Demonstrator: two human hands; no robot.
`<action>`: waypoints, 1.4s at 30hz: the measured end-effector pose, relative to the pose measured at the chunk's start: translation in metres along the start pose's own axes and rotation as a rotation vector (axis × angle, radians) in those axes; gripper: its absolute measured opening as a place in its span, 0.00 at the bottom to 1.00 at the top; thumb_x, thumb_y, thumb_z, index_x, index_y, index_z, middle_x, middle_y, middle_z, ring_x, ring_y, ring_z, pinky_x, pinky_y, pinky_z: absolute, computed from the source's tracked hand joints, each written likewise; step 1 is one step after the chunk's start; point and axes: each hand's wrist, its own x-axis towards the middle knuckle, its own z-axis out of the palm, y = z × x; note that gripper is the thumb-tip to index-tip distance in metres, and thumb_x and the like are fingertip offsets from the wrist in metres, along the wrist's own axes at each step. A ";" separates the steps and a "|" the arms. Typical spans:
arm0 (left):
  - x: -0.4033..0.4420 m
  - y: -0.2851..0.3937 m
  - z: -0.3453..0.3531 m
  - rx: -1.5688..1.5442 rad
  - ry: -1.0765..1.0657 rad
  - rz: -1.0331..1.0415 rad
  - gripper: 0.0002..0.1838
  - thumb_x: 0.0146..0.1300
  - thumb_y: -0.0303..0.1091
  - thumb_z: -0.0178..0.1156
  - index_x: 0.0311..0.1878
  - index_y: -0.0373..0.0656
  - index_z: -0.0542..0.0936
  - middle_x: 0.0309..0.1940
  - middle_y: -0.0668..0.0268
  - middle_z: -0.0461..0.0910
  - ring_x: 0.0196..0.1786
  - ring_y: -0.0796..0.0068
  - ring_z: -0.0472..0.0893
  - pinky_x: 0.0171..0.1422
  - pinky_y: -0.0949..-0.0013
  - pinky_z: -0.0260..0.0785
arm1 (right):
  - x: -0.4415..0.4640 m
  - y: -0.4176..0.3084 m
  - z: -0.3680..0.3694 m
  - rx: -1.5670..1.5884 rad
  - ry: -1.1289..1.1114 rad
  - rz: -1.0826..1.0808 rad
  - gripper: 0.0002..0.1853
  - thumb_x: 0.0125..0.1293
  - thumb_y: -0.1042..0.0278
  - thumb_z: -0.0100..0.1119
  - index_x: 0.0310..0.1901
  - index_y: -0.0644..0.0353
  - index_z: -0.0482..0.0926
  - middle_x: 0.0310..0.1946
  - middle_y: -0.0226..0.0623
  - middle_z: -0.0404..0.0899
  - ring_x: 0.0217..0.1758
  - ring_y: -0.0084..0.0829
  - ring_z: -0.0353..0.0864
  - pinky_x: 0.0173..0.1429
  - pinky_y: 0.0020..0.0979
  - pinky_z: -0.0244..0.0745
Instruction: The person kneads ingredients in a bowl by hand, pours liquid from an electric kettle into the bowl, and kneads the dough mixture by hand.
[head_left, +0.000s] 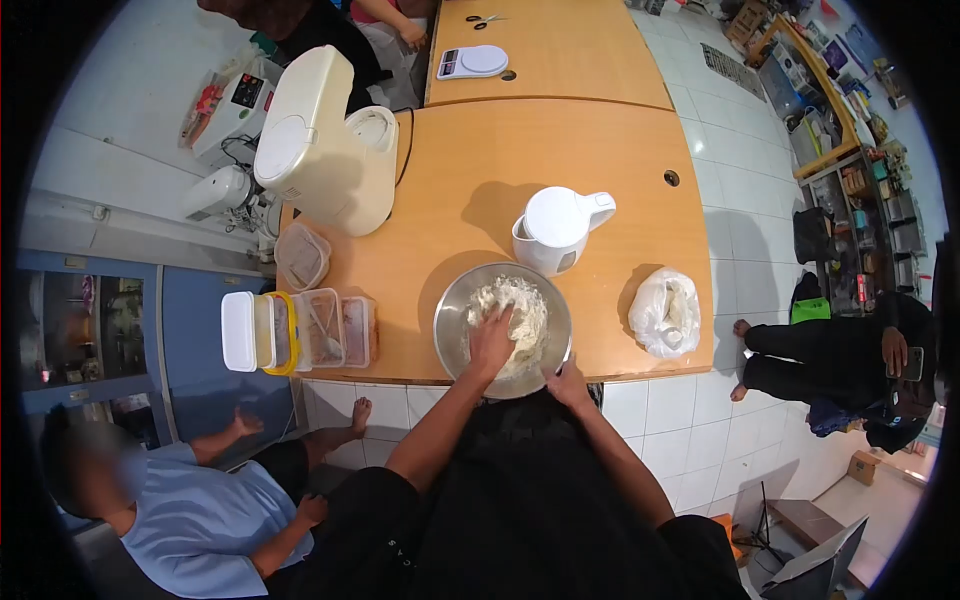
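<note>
A steel mixing bowl stands at the front edge of the wooden table, with pale, shaggy dough inside. My left hand reaches into the bowl, its fingers pressed into the dough and partly buried in it. On the bowl's right front rim, my right hand is closed and grips the edge. Just behind the bowl is a white electric kettle, spout to the left and handle to the right. A clear plastic bag with pale contents sits to the right.
A cream stand mixer occupies the table's back left. Plastic containers line the left edge. Farther back lie a white kitchen scale and scissors. One person is at left, another at right.
</note>
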 end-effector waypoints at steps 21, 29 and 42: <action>-0.030 -0.008 0.063 0.019 -0.093 0.051 0.30 0.51 0.34 0.66 0.61 0.50 0.73 0.66 0.43 0.66 0.64 0.42 0.70 0.62 0.42 0.68 | 0.003 -0.024 -0.010 -0.075 0.115 0.016 0.28 0.69 0.68 0.49 0.68 0.55 0.53 0.25 0.60 0.81 0.24 0.56 0.82 0.37 0.53 0.79; -0.014 0.005 0.060 0.239 -0.023 0.019 0.25 0.53 0.38 0.67 0.55 0.46 0.74 0.54 0.58 0.73 0.60 0.56 0.73 0.61 0.48 0.66 | -0.002 -0.018 -0.003 -0.175 0.130 -0.053 0.31 0.69 0.67 0.49 0.69 0.58 0.47 0.32 0.66 0.80 0.38 0.66 0.80 0.45 0.61 0.73; 0.065 -0.027 0.061 0.292 0.174 0.121 0.28 0.46 0.35 0.72 0.49 0.45 0.71 0.50 0.58 0.69 0.58 0.54 0.71 0.59 0.50 0.67 | 0.004 -0.012 0.005 -0.118 0.211 -0.002 0.33 0.63 0.74 0.51 0.68 0.56 0.49 0.32 0.65 0.80 0.39 0.67 0.80 0.46 0.60 0.73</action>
